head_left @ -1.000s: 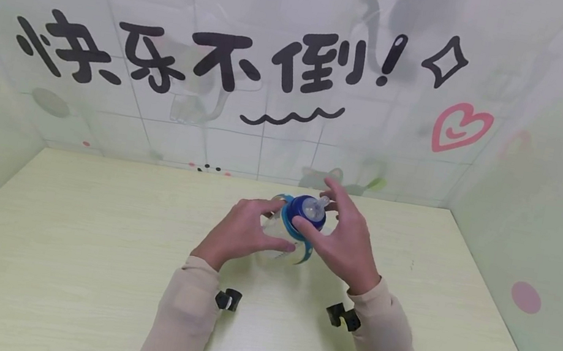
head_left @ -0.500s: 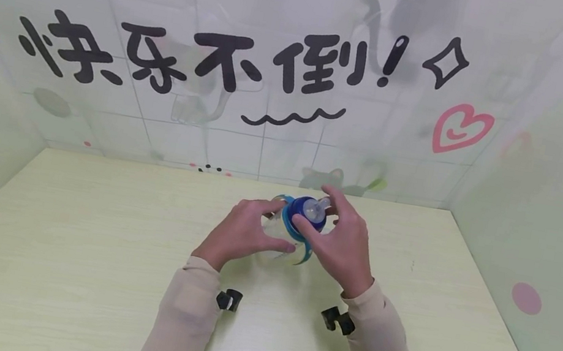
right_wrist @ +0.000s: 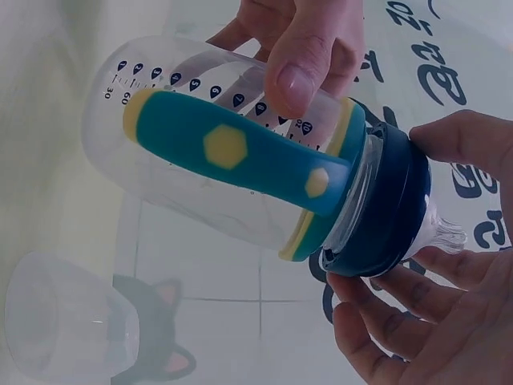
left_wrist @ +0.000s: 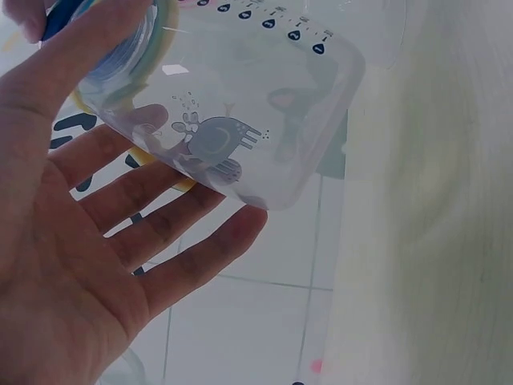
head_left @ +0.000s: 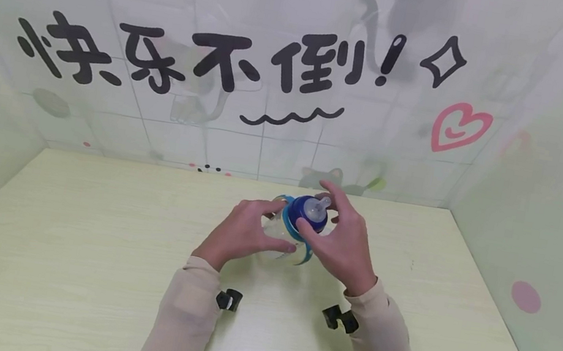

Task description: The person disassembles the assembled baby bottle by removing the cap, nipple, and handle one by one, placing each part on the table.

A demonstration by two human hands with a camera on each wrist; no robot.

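Note:
A clear baby bottle (right_wrist: 184, 200) with measuring marks and a grey animal print is held tilted over the table. My left hand (head_left: 240, 234) grips its body, thumb on the near side. A blue-green handle (right_wrist: 248, 152) with yellow spots runs along the bottle. My right hand (head_left: 350, 246) pinches the dark blue collar (right_wrist: 385, 200) between thumb and fingers, index finger raised in the head view. From the collar sticks out a clear teat (right_wrist: 441, 234). Between collar and handle ring, a strip of clear bottle neck shows in the right wrist view.
A clear cap (right_wrist: 68, 321) stands on the pale wooden table (head_left: 77, 259) beyond the bottle, mostly hidden by the right hand in the head view. A tiled, printed wall (head_left: 180, 143) closes the table's back, with side panels left and right.
My right hand and wrist swing slightly left and then back right, the thumb shifting a little along the collar. The collar sits marginally further right. My left hand stays still.

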